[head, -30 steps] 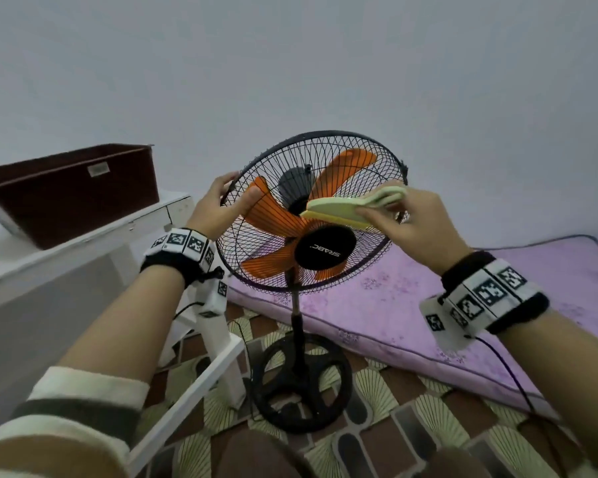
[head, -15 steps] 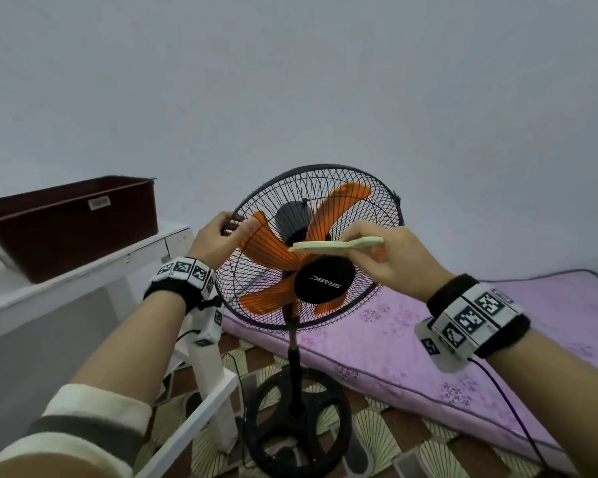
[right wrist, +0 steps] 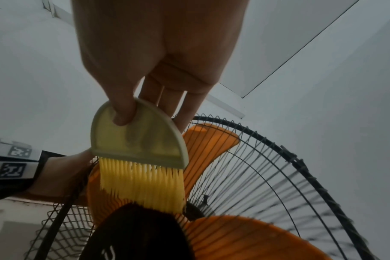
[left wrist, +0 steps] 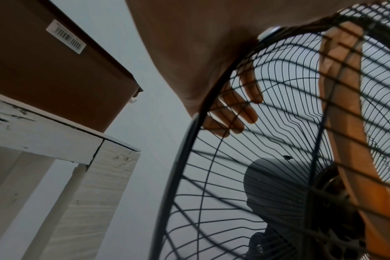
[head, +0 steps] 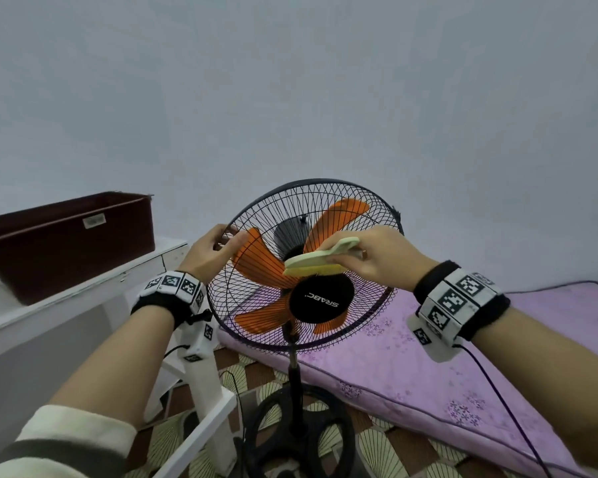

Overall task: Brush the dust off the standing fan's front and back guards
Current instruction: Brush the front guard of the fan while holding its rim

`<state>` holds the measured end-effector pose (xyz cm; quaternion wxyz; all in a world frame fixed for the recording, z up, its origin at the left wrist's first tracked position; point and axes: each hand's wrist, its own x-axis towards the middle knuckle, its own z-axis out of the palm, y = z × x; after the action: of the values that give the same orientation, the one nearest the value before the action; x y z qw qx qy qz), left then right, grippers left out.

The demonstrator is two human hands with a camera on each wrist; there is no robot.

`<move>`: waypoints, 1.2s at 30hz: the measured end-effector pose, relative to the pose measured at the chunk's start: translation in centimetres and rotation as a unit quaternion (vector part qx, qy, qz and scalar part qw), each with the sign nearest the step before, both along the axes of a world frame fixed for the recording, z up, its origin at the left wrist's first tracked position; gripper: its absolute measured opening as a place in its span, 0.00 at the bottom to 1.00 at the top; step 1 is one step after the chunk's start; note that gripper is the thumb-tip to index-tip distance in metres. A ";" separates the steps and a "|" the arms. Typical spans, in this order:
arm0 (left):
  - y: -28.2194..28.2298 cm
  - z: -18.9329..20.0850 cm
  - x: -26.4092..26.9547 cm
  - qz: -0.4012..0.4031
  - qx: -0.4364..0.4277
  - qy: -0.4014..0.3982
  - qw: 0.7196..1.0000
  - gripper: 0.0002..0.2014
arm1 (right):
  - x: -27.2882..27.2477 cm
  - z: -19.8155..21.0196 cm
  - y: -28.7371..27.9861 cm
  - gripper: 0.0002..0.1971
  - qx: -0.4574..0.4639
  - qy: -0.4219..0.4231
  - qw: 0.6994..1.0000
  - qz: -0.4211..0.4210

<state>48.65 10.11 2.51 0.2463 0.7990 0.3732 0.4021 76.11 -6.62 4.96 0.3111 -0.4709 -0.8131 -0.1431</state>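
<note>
Left hand: fan guard rim is gripped, fingers curled behind.
Right hand: brush is pinched, bristles on grille.

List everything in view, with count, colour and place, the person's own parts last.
fan: one, black guards, orange blades, on the floor in front of the person.
brush: one, pale green body, yellow bristles, against the front guard just above the hub.
bin: one, dark brown, on the table at left.
table: one, white, left of the fan.
mattress: one, purple, on the floor at right.
floor: brown and cream pattern.
wall: pale grey, behind the fan.
left hand: grips the guard's left rim.
right hand: holds the brush.
</note>
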 end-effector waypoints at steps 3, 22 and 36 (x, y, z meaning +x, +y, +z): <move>0.5 -0.1 0.0 -0.006 -0.003 0.009 1.000 0.34 | -0.1 1.6 0.5 0.13 0.029 -0.022 0.999 -0.016; 0.6 -0.6 -0.5 -0.014 -0.017 0.004 1.000 0.28 | 0.0 3.2 -0.4 0.13 0.212 0.120 0.970 -0.023; 0.6 -0.5 -0.5 -0.010 -0.007 0.014 1.000 0.32 | 0.2 3.6 0.2 0.14 0.158 0.042 0.985 -0.052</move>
<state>48.19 10.72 2.00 0.2509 0.8065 0.3713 0.3857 76.27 -6.39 8.52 0.4077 -0.4628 -0.7408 -0.2662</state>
